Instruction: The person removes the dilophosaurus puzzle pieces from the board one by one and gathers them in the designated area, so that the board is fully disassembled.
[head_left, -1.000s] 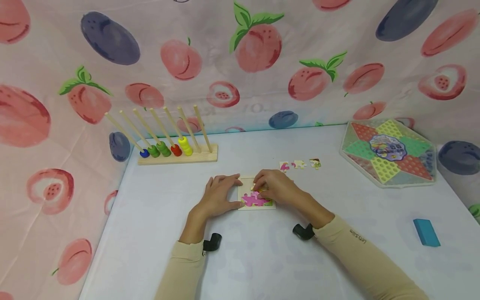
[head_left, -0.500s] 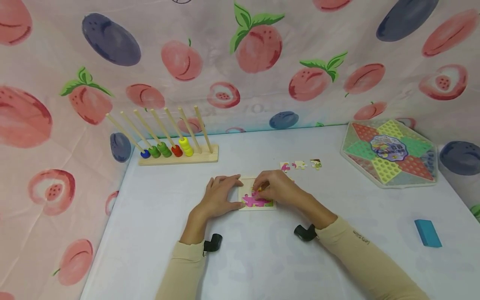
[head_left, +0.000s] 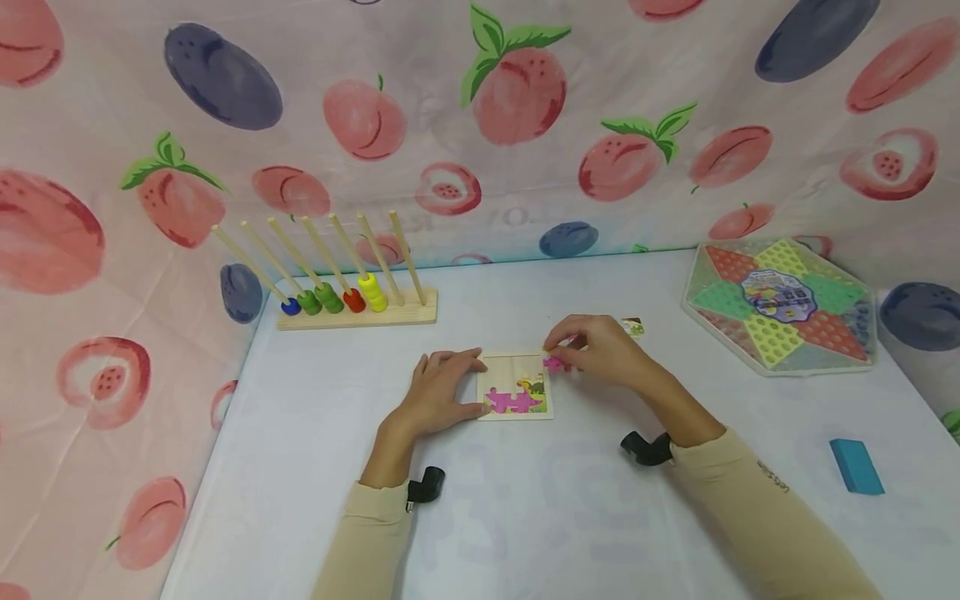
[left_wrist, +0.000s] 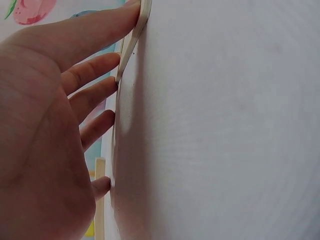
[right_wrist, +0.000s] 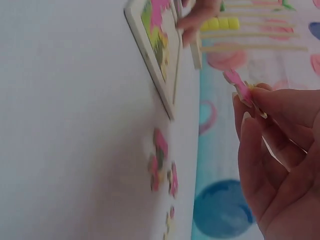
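My left hand (head_left: 438,392) rests at the left side of a small wooden puzzle tray (head_left: 495,367). Its thumb and index finger touch the tray's edge, the fingers spread and nearly straight. Pink and green pieces (head_left: 517,402) fill the lower part of the tray, and bare wood shows at the upper left. Just off the tray's right edge, my right hand (head_left: 603,350) pinches a pink puzzle piece (right_wrist: 239,86) between thumb and fingertips. In the right wrist view, this piece is held up above the table.
Loose puzzle pieces (right_wrist: 160,145) lie beyond the tray, partly hidden by the right hand in the head view; one piece (head_left: 632,327) shows. A bead-counting rack (head_left: 360,317) stands at the back left. A hexagonal board game (head_left: 780,304) and a blue block (head_left: 857,467) lie at right.
My right hand has moved from over the tray to the right and away from me, and now holds a pink piece beside the tray. The left hand has stayed in place.
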